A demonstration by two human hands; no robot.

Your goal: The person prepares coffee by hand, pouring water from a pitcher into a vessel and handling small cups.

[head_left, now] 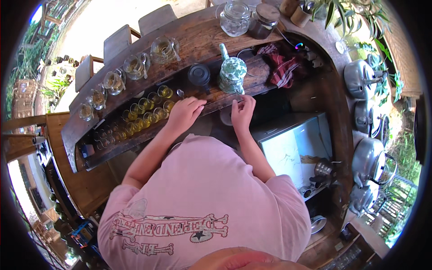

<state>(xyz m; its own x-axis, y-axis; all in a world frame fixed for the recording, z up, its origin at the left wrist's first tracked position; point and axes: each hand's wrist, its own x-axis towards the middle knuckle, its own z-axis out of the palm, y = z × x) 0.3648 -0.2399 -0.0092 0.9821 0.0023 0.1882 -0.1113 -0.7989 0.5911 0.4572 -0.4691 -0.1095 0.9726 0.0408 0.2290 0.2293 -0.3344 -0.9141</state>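
My left hand (186, 111) lies on the wooden counter's near edge, fingers stretched out and holding nothing. It is just right of the glass cups (168, 106) of yellow liquid; a small spoon (180, 93) lies beyond its knuckles. My right hand (243, 109) is at the same edge, right below a green-and-white mottled teapot (233, 69). Its fingers are loosely bent with the thumb apart, and I see nothing between them. Beside the right thumb, a dim round thing (226, 118) is partly hidden. A dark lidded canister (199, 74) stands left of the teapot.
Several glass cups on saucers (134, 66) line the raised bar ledge. Glass jars (235, 19) stand at the back. A red cloth (283, 67) lies right of the teapot. Metal kettles (369, 157) line the right side. A pale-lit box (288, 148) sits below my right arm.
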